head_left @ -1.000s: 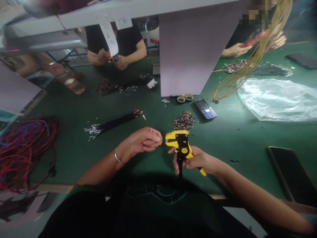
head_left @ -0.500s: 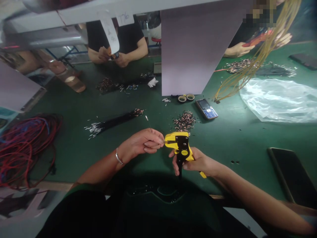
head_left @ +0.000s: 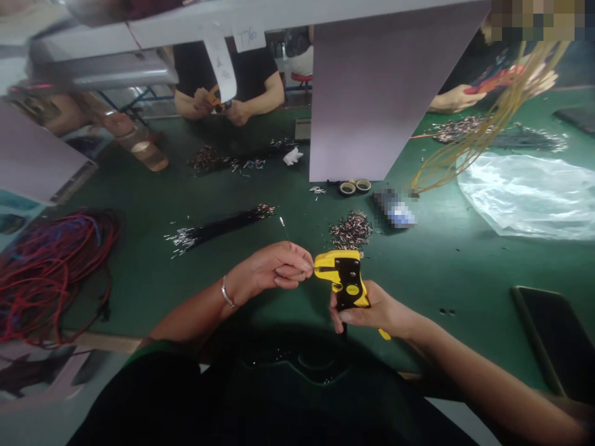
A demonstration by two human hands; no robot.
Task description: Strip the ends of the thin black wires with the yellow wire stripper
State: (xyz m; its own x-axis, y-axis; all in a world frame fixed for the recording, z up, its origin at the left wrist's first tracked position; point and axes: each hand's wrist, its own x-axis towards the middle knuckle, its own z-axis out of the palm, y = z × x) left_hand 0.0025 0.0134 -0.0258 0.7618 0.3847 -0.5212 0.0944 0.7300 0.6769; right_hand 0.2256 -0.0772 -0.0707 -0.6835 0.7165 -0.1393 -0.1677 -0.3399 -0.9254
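The left hand [head_left: 272, 266] has its fingers pinched together on a thin, light, springy wire [head_left: 284, 230], best held near its end, while the right hand [head_left: 372, 311] clamps the stiff wire stripper [head_left: 346, 279] by its handles.

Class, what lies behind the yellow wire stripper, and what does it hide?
A heap of short wire pieces lies behind the yellow wire stripper on the green mat. The mat beneath it is hidden, and the right hand covers part of its handle.
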